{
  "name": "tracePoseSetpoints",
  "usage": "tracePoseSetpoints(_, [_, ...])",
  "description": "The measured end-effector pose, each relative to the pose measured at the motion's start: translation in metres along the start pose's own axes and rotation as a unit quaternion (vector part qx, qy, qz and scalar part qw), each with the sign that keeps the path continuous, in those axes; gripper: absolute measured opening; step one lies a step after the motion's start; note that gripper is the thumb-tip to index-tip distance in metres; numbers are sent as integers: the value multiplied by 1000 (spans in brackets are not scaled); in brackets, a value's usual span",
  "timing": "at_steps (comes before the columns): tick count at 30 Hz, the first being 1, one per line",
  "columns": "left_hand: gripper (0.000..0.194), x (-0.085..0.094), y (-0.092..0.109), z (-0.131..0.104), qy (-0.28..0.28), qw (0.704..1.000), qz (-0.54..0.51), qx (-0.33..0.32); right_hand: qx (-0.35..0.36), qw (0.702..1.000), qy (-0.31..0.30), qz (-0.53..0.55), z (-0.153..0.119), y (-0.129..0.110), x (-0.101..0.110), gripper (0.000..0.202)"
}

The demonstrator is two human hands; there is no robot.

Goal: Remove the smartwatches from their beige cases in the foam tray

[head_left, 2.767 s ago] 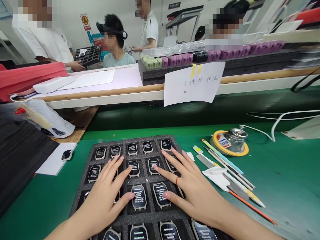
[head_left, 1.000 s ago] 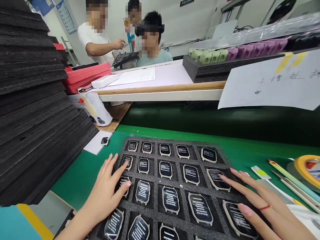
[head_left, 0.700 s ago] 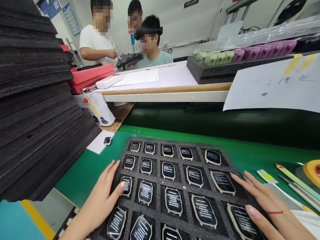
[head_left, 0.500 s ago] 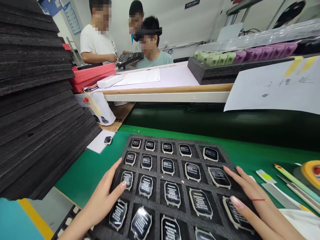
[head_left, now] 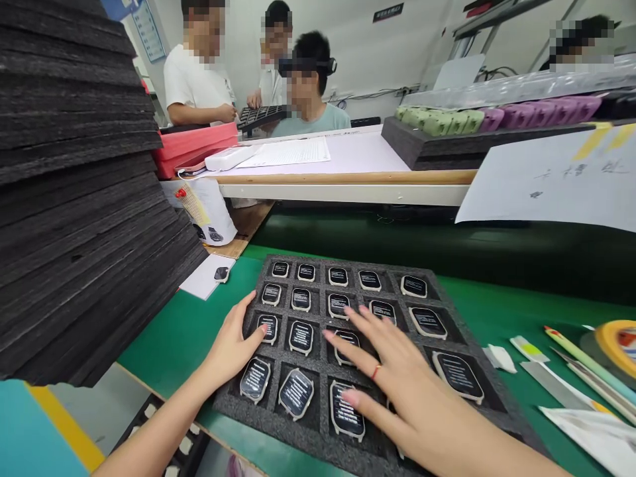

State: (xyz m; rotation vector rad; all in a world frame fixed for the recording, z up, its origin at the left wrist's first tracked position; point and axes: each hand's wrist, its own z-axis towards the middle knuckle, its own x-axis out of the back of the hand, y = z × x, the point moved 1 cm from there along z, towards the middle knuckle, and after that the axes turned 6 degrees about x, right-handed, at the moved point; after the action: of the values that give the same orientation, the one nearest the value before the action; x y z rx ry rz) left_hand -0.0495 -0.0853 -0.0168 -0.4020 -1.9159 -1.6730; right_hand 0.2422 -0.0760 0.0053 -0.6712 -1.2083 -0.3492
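A black foam tray (head_left: 318, 358) lies on the green table, its square pockets holding several watch bodies with lit text on their screens. My left hand (head_left: 233, 348) grips the tray's left edge, thumb over the rim beside a watch (head_left: 268, 328) in the third row. Above the middle of the tray is my right hand (head_left: 392, 377), fingers spread. Its fingertips are close to a watch (head_left: 339, 305) and its thumb is over a larger watch (head_left: 346, 412); whether they touch is unclear. A red band circles one of its fingers.
Tall black foam stacks (head_left: 74, 199) rise at the left. A single watch (head_left: 221, 273) lies on white paper. At right are a yellow tape roll (head_left: 616, 344), pens and a white wrapper (head_left: 591, 430). Across a raised shelf (head_left: 348, 192), people handle another tray (head_left: 263, 116).
My right hand has left the tray's right edge and moved left over its middle. The tray now sits slightly farther away, with its front left corner in view.
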Motion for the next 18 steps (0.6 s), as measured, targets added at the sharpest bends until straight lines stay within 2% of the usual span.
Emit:
tracePoseSetpoints(4, [59,0,-4,-1,-6,999,-36,12,16,996,-86,31,24,-23,2,61])
tracePoseSetpoints(9, [55,1,-9,-3,-14,997,-69,22,3,993,-116,36,38,-25,0,64])
tracePoseSetpoints(12, [57,3,-10,-11,-19,997,-76,23,-6,993,-107,42,28,-26,0,65])
tracePoseSetpoints(15, [60,7,-11,-29,-44,996,-72,26,-16,996,-84,35,8,-30,-5,68])
tracePoseSetpoints(18, [63,10,-13,-49,-76,994,-66,36,27,998,-51,16,-12,-37,-15,72])
